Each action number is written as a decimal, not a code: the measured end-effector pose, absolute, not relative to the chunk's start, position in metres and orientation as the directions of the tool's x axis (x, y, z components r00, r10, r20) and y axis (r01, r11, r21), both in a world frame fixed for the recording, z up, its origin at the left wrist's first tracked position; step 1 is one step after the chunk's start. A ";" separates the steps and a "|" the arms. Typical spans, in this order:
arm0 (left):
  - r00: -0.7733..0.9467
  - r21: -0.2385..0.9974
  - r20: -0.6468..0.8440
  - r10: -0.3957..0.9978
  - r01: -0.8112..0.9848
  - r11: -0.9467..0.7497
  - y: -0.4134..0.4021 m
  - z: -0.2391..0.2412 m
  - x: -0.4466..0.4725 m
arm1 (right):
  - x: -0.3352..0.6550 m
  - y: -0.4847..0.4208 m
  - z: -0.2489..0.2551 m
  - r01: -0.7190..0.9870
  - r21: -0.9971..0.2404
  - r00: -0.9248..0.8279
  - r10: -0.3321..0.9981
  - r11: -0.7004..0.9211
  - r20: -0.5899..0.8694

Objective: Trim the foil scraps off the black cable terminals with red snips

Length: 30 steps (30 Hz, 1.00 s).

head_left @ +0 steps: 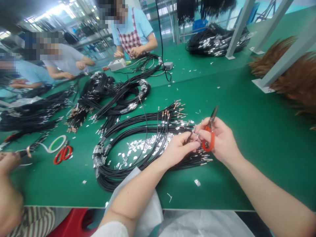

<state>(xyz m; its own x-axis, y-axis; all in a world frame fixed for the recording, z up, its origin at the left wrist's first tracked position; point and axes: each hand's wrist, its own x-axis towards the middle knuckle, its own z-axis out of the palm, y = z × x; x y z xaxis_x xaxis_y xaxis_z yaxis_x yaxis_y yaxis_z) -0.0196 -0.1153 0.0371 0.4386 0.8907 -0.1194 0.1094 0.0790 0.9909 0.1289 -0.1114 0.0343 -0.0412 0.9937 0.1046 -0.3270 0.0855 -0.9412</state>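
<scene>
- On the near part of the green table [247,141], our left hand [176,149] is curled, with thumb and forefinger pinched shut on a thin cable end [190,136].
- Our right hand [221,141] is closed around the red handles of the scissors [210,130]; the dark blades point up and away from us and are nearly together.
- We hold the cable end between both hands, just above the bundle of black cables [116,174] looped on the table.
- Copper tips [176,107] fan out at the far side of that bundle.
- Silvery foil scraps [138,148] lie inside the loop.
- Well to our left, spare red scissors [63,154] lie just beside a tape roll [57,144].
- Across the table, a co-worker's hands [130,52] rest on other cables.
</scene>
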 end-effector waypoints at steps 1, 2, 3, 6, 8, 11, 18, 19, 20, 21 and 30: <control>0.428 0.986 -0.166 0.888 0.057 0.156 -0.116 0.037 -0.019 | 0.129 -0.111 0.034 -0.366 -0.927 -0.050 0.993 0.079 0.104; 0.425 0.972 -0.215 0.879 0.007 0.234 -0.116 0.038 -0.019 | 0.129 -0.111 0.033 -0.394 -0.916 -0.070 0.991 0.075 0.111; 0.435 0.951 -0.261 0.862 -0.035 0.306 -0.115 0.038 -0.019 | 0.129 -0.111 0.033 -0.414 -0.908 -0.101 0.987 0.072 0.125; 0.521 0.879 -0.342 0.782 -0.115 0.462 -0.113 0.039 -0.021 | 0.129 -0.111 0.033 -0.445 -0.892 -0.198 0.963 0.078 0.183; 0.573 0.850 -0.348 0.742 -0.141 0.507 -0.111 0.039 -0.022 | 0.129 -0.112 0.033 -0.448 -0.891 -0.221 0.957 0.073 0.190; 0.559 0.853 -0.320 0.765 -0.181 0.490 -0.109 0.038 -0.022 | 0.128 -0.112 0.032 -0.447 -0.894 -0.155 0.981 0.033 0.114; 0.250 0.930 -0.279 0.927 -0.170 0.326 -0.110 0.033 -0.015 | 0.120 -0.117 0.030 -0.282 -0.955 0.069 0.995 0.092 0.076; 0.227 0.938 -0.267 0.936 -0.162 0.307 -0.110 0.032 -0.015 | 0.118 -0.118 0.031 -0.228 -0.966 0.090 0.991 0.120 0.102; 0.211 0.945 -0.255 0.944 -0.154 0.290 -0.111 0.031 -0.014 | 0.117 -0.120 0.031 -0.181 -0.973 0.109 0.986 0.142 0.124; 0.202 0.950 -0.245 0.948 -0.147 0.277 -0.112 0.031 -0.014 | 0.116 -0.121 0.032 -0.144 -0.977 0.123 0.982 0.158 0.141; 0.302 0.938 -0.274 0.913 -0.127 0.324 -0.114 0.035 -0.015 | 0.121 -0.118 0.032 -0.204 -0.966 0.087 0.986 0.159 0.144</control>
<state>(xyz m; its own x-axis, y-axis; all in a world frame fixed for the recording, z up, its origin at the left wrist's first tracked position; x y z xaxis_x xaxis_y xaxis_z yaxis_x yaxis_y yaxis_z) -0.0152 -0.1143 0.0354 0.3023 0.9130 -0.2740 -0.1274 0.3236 0.9376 0.1207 -0.1175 0.0323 0.0872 0.9857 0.1439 -0.2045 0.1591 -0.9659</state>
